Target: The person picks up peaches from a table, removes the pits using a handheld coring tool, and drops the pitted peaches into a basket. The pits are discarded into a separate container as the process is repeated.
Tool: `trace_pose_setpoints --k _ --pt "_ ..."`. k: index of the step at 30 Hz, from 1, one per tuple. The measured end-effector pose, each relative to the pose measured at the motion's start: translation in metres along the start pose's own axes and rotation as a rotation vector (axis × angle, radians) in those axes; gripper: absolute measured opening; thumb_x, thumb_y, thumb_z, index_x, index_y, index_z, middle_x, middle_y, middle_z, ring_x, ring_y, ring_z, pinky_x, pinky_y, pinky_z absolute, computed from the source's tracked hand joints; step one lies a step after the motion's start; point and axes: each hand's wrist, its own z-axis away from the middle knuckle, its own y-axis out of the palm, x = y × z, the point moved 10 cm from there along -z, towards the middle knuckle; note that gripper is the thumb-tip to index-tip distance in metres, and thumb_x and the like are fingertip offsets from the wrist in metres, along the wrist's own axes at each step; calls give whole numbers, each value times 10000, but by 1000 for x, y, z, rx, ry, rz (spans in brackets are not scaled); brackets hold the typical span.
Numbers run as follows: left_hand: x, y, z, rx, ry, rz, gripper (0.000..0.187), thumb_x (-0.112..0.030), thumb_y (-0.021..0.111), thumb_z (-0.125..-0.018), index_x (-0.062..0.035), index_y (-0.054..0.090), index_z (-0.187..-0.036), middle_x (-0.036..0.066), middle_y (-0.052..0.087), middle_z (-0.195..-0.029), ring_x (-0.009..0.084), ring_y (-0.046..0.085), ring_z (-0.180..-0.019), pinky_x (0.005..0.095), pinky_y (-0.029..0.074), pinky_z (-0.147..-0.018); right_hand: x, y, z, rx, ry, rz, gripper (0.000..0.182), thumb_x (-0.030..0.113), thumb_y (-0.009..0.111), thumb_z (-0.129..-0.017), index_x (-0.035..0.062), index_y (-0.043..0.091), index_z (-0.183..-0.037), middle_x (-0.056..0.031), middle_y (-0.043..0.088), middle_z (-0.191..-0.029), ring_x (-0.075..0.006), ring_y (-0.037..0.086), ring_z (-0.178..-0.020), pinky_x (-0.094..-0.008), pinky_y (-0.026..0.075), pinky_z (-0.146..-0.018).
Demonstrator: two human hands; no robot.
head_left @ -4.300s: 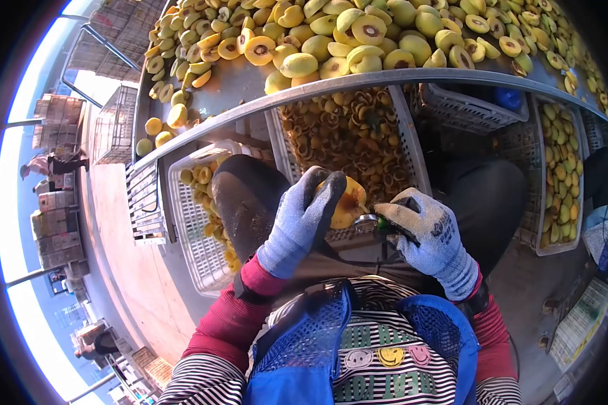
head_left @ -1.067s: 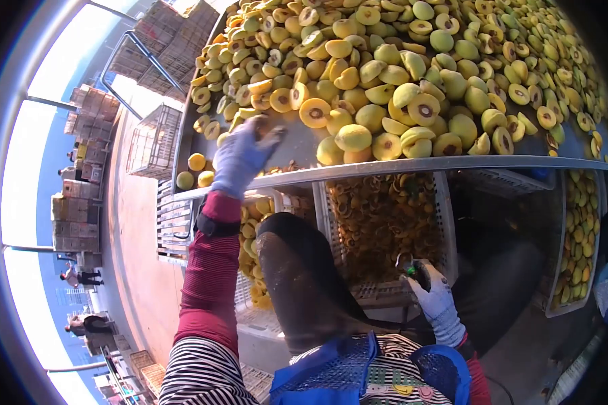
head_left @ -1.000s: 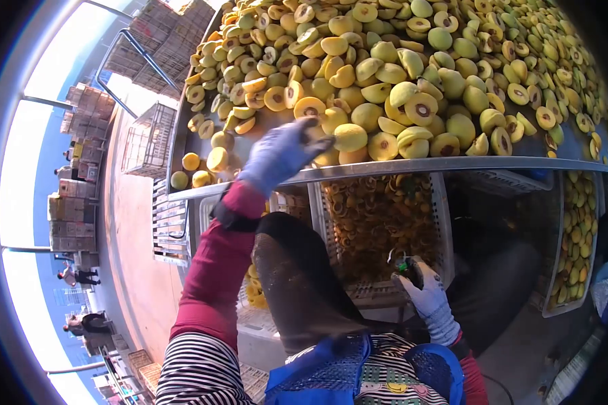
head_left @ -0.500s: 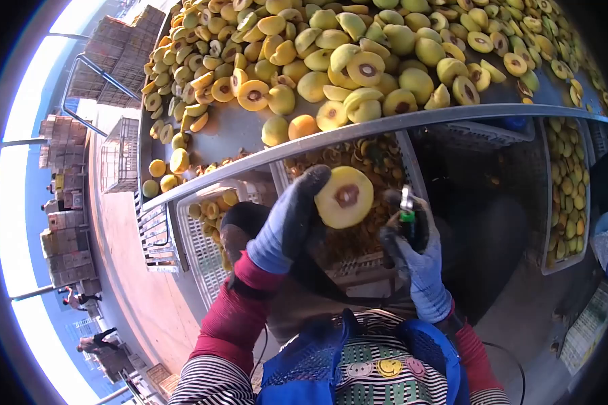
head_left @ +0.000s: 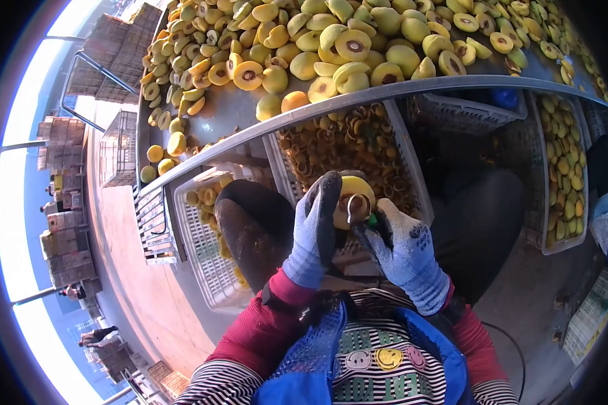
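Observation:
My left hand [head_left: 312,229], in a blue-grey glove, grips a yellow peach half [head_left: 355,197] with its cut face and dark pit toward me. My right hand [head_left: 400,246], gloved the same, holds a small loop-bladed pitting tool [head_left: 353,206] with a green handle, and the metal loop sits on the pit. Both hands hover over my lap, just in front of the white crate of pits and scraps [head_left: 412,169]. Above them a metal table [head_left: 236,121] carries a big heap of peach halves [head_left: 344,40].
A white crate with pitted halves [head_left: 203,236] stands left of my knee [head_left: 250,216]. Another crate of halves [head_left: 562,162] sits at the right, with an empty crate [head_left: 459,111] under the table. Stacked crates and distant people are at the far left.
My left hand reached to the table heap, took a peach half and brought it down over my lap. My right hand rose with the tool and set its loop on the pit.

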Motion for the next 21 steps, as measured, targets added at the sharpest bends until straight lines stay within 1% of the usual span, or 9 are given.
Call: trace_pose_setpoints --k 3,5,8,10,12,17,19,20,21 --pt "2 16 6 5 -61 66 389 -336 490 -970 14 606 -1094 66 634 -990 138 584 -910 253 449 -840 -4 -3 5 2 25 94 261 210 635 -854 10 517 -972 -198 595 -724 -364 620 -667 -411 479 -557" --pt "-34 24 19 -91 341 -399 324 -278 513 -958 7 611 -1078 68 632 -970 147 587 -906 265 456 -832 -8 0 11 -15 21 149 254 201 622 -863 1 511 -972 -200 592 -719 -360 620 -659 -410 478 -557" --pt "-32 27 23 -97 424 -555 267 -225 541 -936 1 615 -1057 78 628 -958 143 587 -896 274 462 -824 -10 6 22 -49 -5 70 282 183 601 -873 -34 498 -1020 -209 591 -724 -373 617 -662 -421 476 -569" --pt "-33 29 25 -114 430 -575 245 -200 576 -908 0 620 -1043 84 630 -941 141 593 -869 279 475 -792 -12 9 30 -69 26 -67 329 158 592 -876 -66 486 -1093 -234 587 -779 -379 617 -713 -418 480 -609" --pt "-1 13 16 -151 53 -290 263 -209 606 -887 -1 618 -1046 83 638 -916 139 599 -832 276 483 -770 -7 14 39 -67 -78 2 344 141 588 -876 -73 480 -1123 -225 593 -809 -365 617 -736 -414 480 -625" --pt "-15 23 10 16 180 -424 240 -153 617 -869 4 614 -1049 125 654 -915 171 638 -825 293 501 -753 12 15 55 -118 -364 164 378 96 600 -864 -69 478 -1182 -171 608 -891 -323 605 -777 -418 481 -673" --pt "-24 33 9 105 252 -521 222 -98 616 -856 7 608 -1052 166 656 -936 232 669 -859 311 512 -754 -39 51 57 236 258 -546 260 174 570 -911 -11 525 -1087 -83 587 -787 -235 569 -616 -340 464 -546" --pt "-23 34 9 105 251 -521 222 -98 616 -856 7 608 -1052 166 656 -936 232 669 -859 311 512 -754 -34 45 55 236 259 -546 260 174 570 -911 -11 525 -1087 -83 587 -787 -235 569 -616 -340 464 -546" --pt "-23 36 10 103 275 -568 243 -103 631 -845 6 602 -1060 165 657 -940 252 671 -860 318 514 -754 -34 60 60 321 553 -1131 237 243 542 -934 24 530 -1024 -55 551 -736 -181 521 -549 -285 417 -477"
